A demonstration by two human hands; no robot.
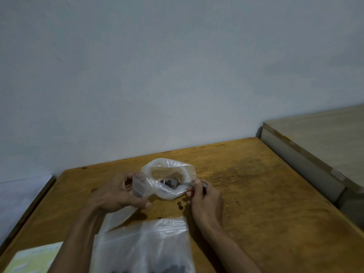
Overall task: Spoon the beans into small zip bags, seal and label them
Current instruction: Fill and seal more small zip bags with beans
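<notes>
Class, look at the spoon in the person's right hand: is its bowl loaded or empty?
Loaded. The spoon carries several dark beans in its bowl, inside the mouth of the open plastic bag, its handle pinched by the right hand.

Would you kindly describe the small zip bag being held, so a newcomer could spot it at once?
Start from the wooden table and find the open plastic bag at its middle. Just left of it, the left hand holds the small zip bag. It is far smaller than the open bag and the zip bag nearer the camera.
</notes>
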